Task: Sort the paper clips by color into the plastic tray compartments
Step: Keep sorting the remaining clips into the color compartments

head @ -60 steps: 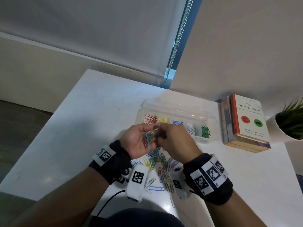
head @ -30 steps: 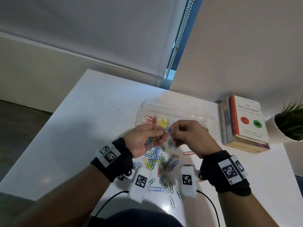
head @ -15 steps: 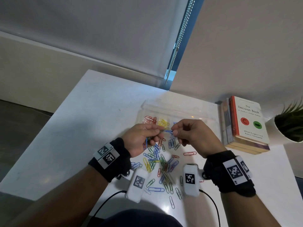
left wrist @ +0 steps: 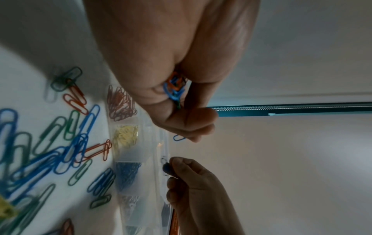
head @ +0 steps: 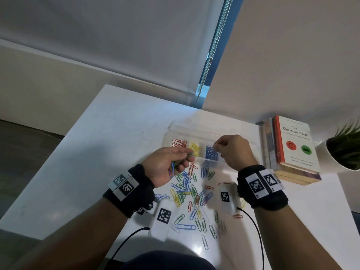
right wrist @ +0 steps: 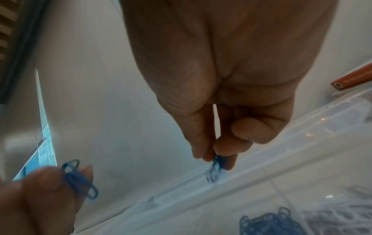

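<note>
A clear plastic tray [head: 194, 129] lies at the back of the white table, with red clips [head: 178, 143], yellow clips [head: 194, 148] and blue clips [head: 211, 154] in separate compartments. My left hand [head: 185, 155] hovers just in front of the tray and grips a bunch of mixed clips [left wrist: 174, 89], with blue ones sticking out between its fingertips [right wrist: 79, 179]. My right hand [head: 216, 146] is over the blue compartment. It pinches one blue clip [right wrist: 216, 160] between thumb and fingers. The hand hides the compartments further right. Several loose clips [head: 187, 190] of mixed colours lie between my wrists.
A stack of books [head: 292, 149] lies right of the tray, and a potted plant [head: 342, 152] stands beyond it. A blind chain [head: 214, 45] hangs behind the table. The table's left edge [head: 58, 149] runs diagonally. Cables trail from both wrist units.
My right hand has drawn a blue clip out of the bunch in my left hand and carried it right and away, over the blue compartment. The left hand has barely moved.
</note>
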`<state>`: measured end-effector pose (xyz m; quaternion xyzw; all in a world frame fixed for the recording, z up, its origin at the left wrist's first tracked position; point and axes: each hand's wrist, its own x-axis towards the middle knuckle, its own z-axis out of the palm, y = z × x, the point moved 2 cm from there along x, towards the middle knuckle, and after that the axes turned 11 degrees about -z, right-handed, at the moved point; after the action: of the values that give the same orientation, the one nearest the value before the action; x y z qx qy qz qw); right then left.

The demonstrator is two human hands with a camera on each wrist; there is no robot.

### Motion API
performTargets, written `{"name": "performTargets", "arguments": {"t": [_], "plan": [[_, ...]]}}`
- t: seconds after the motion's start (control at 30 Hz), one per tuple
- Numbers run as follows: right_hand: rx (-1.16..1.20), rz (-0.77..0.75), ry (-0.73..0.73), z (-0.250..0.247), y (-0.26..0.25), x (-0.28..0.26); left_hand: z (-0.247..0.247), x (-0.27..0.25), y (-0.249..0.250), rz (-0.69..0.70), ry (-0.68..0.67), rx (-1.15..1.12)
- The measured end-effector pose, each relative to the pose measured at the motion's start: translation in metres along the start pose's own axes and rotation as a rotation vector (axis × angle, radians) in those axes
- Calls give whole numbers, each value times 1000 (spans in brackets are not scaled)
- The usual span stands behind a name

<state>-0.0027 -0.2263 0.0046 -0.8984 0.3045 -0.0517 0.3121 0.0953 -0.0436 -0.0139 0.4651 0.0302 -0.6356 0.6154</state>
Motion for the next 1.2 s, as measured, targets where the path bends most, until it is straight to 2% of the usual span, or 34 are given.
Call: {"name": "performTargets", "arguments": {"t": [0.07,0.13,0.23,0.3,0.5,0.8,1.0,1.2], "plan": [[-54,-43,19,0,-7,-5,2,-2,1,11,-14,13],[9,-121,34,-1,-19,-15,3,-3,2,31,-24,39],[367,-177,-142,7,-36,-35,8,-6,4,68,-33,91],[601,-149,-191,13,-38,-42,11,-9,4,100,-42,131],[887,-87,-83,15,-33,-46,14,-15,6,165,-14,231],[971,-100,-111,13,-30,-46,15,-22,6,124,-13,381],[1016,-115,-126,16,-31,-49,22,-24,8,193,59,442],[877,-173,-111,14,-32,-51,28,-22,6,224,132,434]]}}
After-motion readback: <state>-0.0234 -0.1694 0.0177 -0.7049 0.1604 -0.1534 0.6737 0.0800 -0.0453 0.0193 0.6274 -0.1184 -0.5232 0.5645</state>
